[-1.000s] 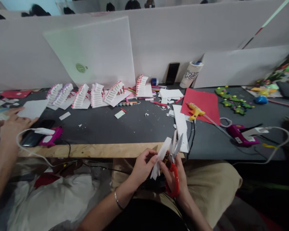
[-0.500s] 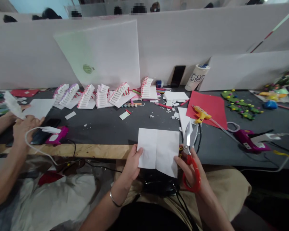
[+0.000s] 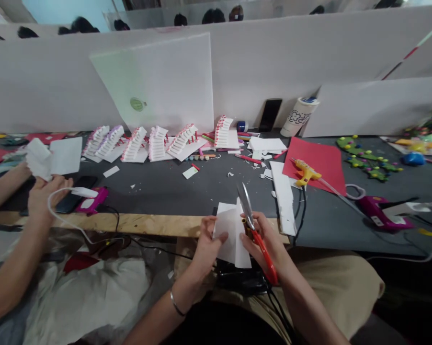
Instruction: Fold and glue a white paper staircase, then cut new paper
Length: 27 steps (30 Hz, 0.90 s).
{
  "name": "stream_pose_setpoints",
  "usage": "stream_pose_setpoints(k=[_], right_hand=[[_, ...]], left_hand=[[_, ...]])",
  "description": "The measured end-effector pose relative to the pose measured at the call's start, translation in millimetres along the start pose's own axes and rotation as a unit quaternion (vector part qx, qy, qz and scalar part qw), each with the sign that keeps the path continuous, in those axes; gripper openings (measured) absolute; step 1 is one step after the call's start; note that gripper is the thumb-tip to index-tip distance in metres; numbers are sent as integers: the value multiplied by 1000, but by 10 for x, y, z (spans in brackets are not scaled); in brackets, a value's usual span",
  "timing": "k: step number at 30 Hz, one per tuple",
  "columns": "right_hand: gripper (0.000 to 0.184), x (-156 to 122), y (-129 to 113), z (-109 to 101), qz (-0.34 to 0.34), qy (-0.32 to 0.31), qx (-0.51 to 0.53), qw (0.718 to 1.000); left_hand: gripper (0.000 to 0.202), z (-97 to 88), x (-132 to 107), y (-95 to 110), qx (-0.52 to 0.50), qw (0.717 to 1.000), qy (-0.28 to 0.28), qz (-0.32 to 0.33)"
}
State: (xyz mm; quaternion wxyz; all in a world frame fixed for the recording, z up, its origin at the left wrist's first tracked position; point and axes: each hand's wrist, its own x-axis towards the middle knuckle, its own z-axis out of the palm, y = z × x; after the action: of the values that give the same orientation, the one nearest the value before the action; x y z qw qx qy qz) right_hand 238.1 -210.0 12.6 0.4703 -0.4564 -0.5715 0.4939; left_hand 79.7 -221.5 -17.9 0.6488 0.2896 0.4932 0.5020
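A white sheet of paper (image 3: 226, 235), bent along its middle crease, is held upright over the table's front edge. My left hand (image 3: 203, 247) pinches its left side between thumb and fingers. On the paper's right side is my right hand (image 3: 268, 237), which also carries a pair of scissors (image 3: 262, 249) with red handles. Their steel blades point up and away, slightly apart, beside the folded-up half of the sheet. A small dark and yellow thing by my right fingers is too hidden to name.
A yellow glue gun (image 3: 305, 172) lies on red paper (image 3: 331, 160), its cord trailing forward. A torn white strip (image 3: 283, 196) lies right of my hands. Small stair-like paper models (image 3: 158, 143) line the back. At left, a co-worker's hands (image 3: 45, 196) hold white paper.
The paper was spread nearly flat; its right half is now folded up toward the left. My right hand and the scissors have moved left, and the blades have tilted leftward.
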Motion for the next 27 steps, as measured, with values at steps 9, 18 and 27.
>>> stream_pose_setpoints(k=[9,18,27], right_hand=[[39,-8,34,87,55,-56,-27,997],[53,-592,143,-463,84,-39,20,996],[56,-999,254,-229,158,-182,139,961]], left_hand=[[58,-1,-62,-88,-107,976,-78,-175],[33,27,111,133,-146,965,23,-218],[41,255,366,564,-299,946,-25,-127]])
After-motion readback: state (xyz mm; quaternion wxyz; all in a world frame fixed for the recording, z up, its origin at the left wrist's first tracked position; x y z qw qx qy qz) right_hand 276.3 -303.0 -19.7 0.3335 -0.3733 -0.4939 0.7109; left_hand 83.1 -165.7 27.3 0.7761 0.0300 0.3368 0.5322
